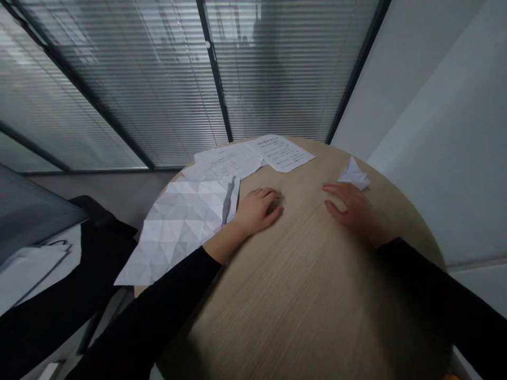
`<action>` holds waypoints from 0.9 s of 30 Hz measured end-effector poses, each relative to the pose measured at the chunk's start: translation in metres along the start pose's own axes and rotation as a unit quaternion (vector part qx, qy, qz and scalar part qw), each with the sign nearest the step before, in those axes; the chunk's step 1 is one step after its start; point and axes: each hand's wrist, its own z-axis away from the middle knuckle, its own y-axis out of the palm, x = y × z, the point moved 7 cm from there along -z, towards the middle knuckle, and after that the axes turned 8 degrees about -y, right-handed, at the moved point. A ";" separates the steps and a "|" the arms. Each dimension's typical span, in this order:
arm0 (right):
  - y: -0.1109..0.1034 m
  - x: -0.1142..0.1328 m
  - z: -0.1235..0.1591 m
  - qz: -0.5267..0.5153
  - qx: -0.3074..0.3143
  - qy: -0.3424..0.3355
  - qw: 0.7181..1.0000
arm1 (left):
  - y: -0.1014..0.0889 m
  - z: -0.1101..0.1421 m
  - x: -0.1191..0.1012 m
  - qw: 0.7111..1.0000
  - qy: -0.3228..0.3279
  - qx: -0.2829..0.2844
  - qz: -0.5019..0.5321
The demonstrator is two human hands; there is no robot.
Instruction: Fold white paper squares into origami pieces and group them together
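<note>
My left hand (259, 211) lies on the round wooden table (301, 295), fingers loosely curved and nothing seen in them. Just left of it a creased white sheet of paper (182, 219) is spread out, covered in triangular fold lines; my left wrist is at its right edge. On the right side of the table my right hand (350, 208) hovers over or rests on the wood, thumb and fingers apart and holding nothing. Right beyond its fingers stands a small folded white paper piece (354, 174) with a pointed top, partly hidden by the hand.
Printed sheets (283, 153) lie overlapping at the far edge of the table. Behind them rise glass panels with blinds (285, 74), and a white wall (443, 132) is at the right. Papers (35, 264) rest on a dark surface at the lower left.
</note>
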 end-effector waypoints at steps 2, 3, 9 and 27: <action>0.022 0.016 -0.004 -0.051 0.056 -0.013 0.997 | 0.003 0.000 0.003 1.000 -0.011 0.006 -0.011; 0.032 0.022 -0.006 -0.071 0.081 -0.020 0.994 | 0.005 0.001 0.005 1.000 -0.018 0.008 -0.014; 0.061 0.039 -0.006 -0.047 0.153 0.002 0.987 | 0.009 0.003 0.008 0.999 -0.024 0.031 -0.008; 0.066 0.042 -0.007 -0.024 0.205 0.035 0.978 | -0.067 -0.011 0.014 0.956 -0.214 0.042 -0.195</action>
